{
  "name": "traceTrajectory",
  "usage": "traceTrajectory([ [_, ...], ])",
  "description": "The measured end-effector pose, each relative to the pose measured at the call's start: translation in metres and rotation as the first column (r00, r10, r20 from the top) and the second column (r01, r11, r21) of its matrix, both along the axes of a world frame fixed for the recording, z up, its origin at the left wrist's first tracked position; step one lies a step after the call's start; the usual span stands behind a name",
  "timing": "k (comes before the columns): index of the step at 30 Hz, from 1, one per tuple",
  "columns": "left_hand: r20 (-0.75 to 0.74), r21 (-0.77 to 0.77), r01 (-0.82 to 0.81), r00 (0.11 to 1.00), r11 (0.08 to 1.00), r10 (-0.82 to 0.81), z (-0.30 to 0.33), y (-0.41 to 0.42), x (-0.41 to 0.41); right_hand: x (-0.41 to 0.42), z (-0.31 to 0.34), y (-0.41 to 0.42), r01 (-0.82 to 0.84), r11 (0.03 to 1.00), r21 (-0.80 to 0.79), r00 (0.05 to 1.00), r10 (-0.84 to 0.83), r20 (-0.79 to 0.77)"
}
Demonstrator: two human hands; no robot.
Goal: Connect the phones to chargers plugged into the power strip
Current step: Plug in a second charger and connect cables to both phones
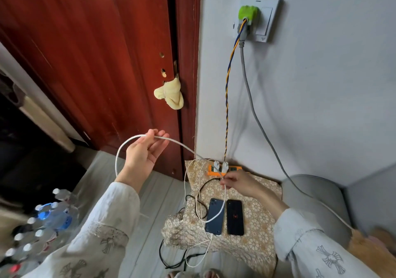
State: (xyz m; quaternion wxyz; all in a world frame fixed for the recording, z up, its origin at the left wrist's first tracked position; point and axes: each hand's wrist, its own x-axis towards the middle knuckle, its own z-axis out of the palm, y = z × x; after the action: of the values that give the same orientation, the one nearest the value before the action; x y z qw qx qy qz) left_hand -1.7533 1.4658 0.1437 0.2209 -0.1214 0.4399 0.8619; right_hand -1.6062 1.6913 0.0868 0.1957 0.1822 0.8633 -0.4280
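Two big things framed the shot: red-brown door [85, 52] on the left, grey wall [321, 106] on the right, with a wall socket plate [260, 18] high up carrying a green plug [248, 13]; a twisted blue-yellow wire [227, 97] and a grey cable [255, 114] dropped from it; the twisted wire ran down to the strip. Yellow cloth [170, 94] hung at the door edge. Bottles [42, 219] sat blurred at lower left. Low surface under a patterned beige cover [252, 230] stood in the corner; orange power strip [225, 169] at its far edge, two white chargers [220, 166] plugged in side by side. Dark blue phone [215, 216] and black phone [235, 217] lay face down, just beside each other, in the middle of the cover; blue one had a white cable in its near end; black one showed no cable in it. Left hand [145, 149] was raised, palm up, fingers mostly straight, with a white cable [128, 142] draped over the fingertips and looping down past the wrist. Right hand [234, 181] sat just in front of the strip, pinching white cable between thumb and fingers. Black cord [162, 254] trailed off the cover to the floor.
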Motion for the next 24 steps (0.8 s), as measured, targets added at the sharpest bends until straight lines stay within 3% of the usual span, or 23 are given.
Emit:
traceTrajectory([
  [2, 0.095, -0.227, 0.124, 0.990, 0.966, -0.104, -0.009, -0.002, 0.009, 0.001, 0.002, 0.008, 0.076, 0.995, 0.062, 0.994, -0.071, -0.080],
  [4, 0.139, -0.582, 0.309, 0.949, 0.752, -0.283, -0.022, 0.000, 0.026, -0.003, 0.007, 0.006, 0.101, 0.992, 0.073, 0.980, -0.087, -0.177],
  [5, 0.096, -0.736, 0.297, 0.935, 0.608, -0.340, -0.027, 0.001, 0.034, -0.005, 0.010, 0.004, 0.102, 0.993, 0.066, 0.972, -0.085, -0.218],
  [7, -0.195, -0.928, -0.027, 0.885, 0.371, -0.424, -0.033, 0.004, 0.045, -0.008, 0.015, -0.003, 0.055, 0.997, 0.058, 0.964, -0.038, -0.263],
  [8, -0.345, -0.928, -0.201, 0.778, 0.312, -0.525, -0.033, 0.006, 0.049, -0.009, 0.017, -0.007, 0.008, 0.998, 0.065, 0.961, 0.010, -0.275],
  [9, -0.405, -0.914, -0.282, 0.638, 0.291, -0.655, -0.033, 0.009, 0.052, -0.010, 0.018, -0.012, -0.036, 0.996, 0.078, 0.956, 0.057, -0.287],
  [11, -0.251, -0.958, -0.236, 0.412, 0.163, -0.876, -0.038, 0.019, 0.056, -0.012, 0.021, -0.021, -0.074, 0.992, 0.097, 0.939, 0.102, -0.328],
  [12, -0.149, -0.979, -0.185, 0.369, 0.084, -0.917, -0.039, 0.023, 0.060, -0.013, 0.023, -0.024, -0.068, 0.993, 0.091, 0.930, 0.097, -0.354],
  [13, -0.083, -0.993, -0.111, 0.364, 0.045, -0.928, -0.039, 0.025, 0.062, -0.013, 0.025, -0.026, -0.059, 0.995, 0.077, 0.923, 0.084, -0.375],
  [14, -0.073, -0.997, -0.031, 0.379, 0.066, -0.922, -0.039, 0.025, 0.065, -0.012, 0.026, -0.026, -0.057, 0.996, 0.068, 0.920, 0.079, -0.384],
  [16, -0.163, -0.978, 0.041, 0.456, 0.203, -0.875, -0.040, 0.021, 0.071, -0.007, 0.026, -0.022, -0.086, 0.989, 0.119, 0.929, 0.123, -0.348],
  [18, -0.236, -0.963, -0.027, 0.562, 0.268, -0.793, -0.038, 0.015, 0.070, 0.002, 0.024, -0.012, -0.131, 0.968, 0.216, 0.946, 0.187, -0.266],
  [22, -0.257, -0.959, -0.132, 0.781, 0.252, -0.570, -0.042, -0.009, 0.058, 0.017, 0.018, 0.023, -0.047, 0.951, 0.307, 0.988, 0.089, -0.127],
  [24, -0.211, -0.974, -0.135, 0.839, 0.184, -0.501, -0.047, -0.023, 0.052, 0.022, 0.020, 0.036, 0.019, 0.954, 0.299, 0.995, 0.013, -0.102],
])
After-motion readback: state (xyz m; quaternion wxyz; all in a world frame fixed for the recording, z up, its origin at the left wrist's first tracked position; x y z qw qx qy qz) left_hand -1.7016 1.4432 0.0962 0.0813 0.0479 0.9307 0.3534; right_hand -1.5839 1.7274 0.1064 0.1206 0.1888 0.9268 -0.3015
